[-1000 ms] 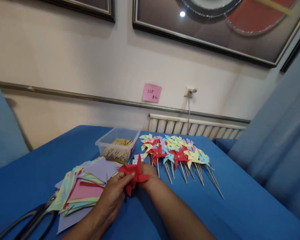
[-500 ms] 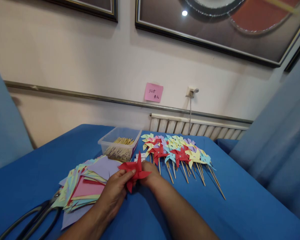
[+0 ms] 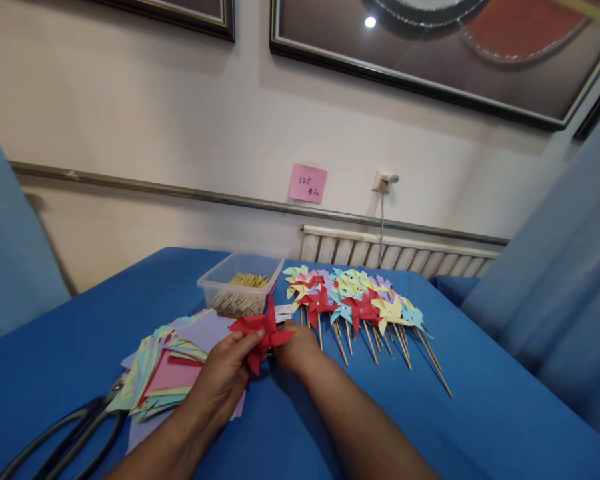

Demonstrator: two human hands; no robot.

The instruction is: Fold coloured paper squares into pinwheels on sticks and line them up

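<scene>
A red paper pinwheel head is held up just above the blue tablecloth. My left hand pinches its lower left side with thumb and fingers. My right hand is closed right behind it; its fingers are mostly hidden by the red paper, so their grip is unclear. No stick shows on this pinwheel. Just behind it stands a clear plastic tub of wooden sticks.
A fanned stack of coloured paper squares lies at the left, with large black scissors beside it. Several finished pinwheels on sticks lie at the right. Small white strips sit by the tub. Blue chair backs flank the table.
Both hands with the red pinwheel have shifted slightly left and up toward the tub, and the pinwheel has turned a little. Nothing else on the table has moved.
</scene>
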